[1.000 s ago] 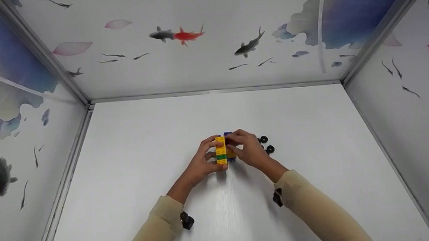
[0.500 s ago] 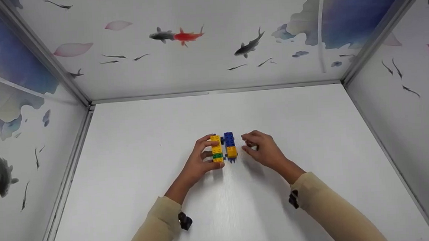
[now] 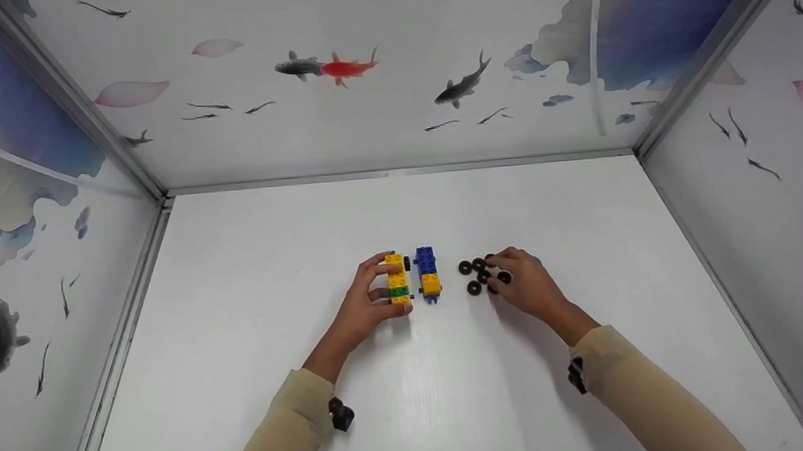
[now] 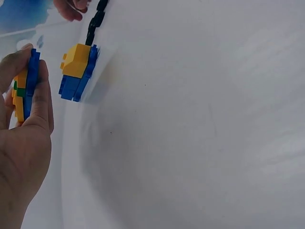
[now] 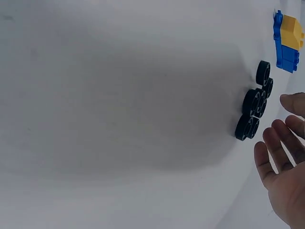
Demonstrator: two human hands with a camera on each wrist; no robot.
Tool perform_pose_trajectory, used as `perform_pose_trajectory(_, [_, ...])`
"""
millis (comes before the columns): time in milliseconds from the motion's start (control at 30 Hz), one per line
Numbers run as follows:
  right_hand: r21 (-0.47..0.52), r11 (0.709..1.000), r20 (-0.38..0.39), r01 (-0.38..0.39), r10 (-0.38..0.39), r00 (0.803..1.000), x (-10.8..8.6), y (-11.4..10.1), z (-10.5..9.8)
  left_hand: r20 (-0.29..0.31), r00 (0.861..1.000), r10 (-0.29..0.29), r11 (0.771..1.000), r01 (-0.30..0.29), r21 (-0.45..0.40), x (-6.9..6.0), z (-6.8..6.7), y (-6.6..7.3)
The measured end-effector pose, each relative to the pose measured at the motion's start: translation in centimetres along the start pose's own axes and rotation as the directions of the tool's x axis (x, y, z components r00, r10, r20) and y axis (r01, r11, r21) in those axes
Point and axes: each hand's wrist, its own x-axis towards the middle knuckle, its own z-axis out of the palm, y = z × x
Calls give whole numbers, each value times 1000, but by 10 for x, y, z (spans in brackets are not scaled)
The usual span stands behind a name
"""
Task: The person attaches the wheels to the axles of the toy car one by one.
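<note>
My left hand (image 3: 364, 297) grips a toy brick car (image 3: 396, 279), yellow and green on top with a blue base that shows in the left wrist view. One black wheel (image 3: 407, 263) sits at the car's far right side; the near right axle stub is bare. Just right of it stands a second brick car (image 3: 427, 262), blue with a yellow block. My right hand (image 3: 529, 286) hovers over a cluster of loose black wheels (image 3: 474, 288). In the right wrist view, its thumb and fingers are apart beside the wheels (image 5: 250, 101), with nothing visible between them.
A white tabletop (image 3: 292, 260) lies under everything. Walls printed with fish and petals (image 3: 395, 121) enclose its back and both sides, with metal strips (image 3: 280, 183) along the edges.
My right hand has moved from the held car rightward to the loose wheels, leaving a wheel at the car's side. My left hand has shifted slightly left with the car, away from the second one.
</note>
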Motion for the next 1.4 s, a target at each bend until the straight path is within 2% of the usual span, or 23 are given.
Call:
perform_pose_trajectory(200, [-71,997,16,-12,13,1000,-7,13,-2,-8,1000,-6,1000,6,15,0,0,1])
perform_pose_trajectory(367, [-130,991,35,10,-6,999,-12,20,-2,-13,1000,-13,1000,13,7,0,1,1])
perform_pose_trajectory(700, [-159,987,46,32,-25,999,-12,24,-1,-2,1000,-13,1000,13,-26,0,2,1])
perform_pose_trajectory(1000, [-49,999,2,-13,13,1000,-14,16,-4,2,1000,3,1000,-3,-26,-1,2,1])
perform_pose_trajectory(1400, [67,997,-45,36,-33,998,-8,-14,3,-12,1000,-4,1000,3,-20,0,4,1])
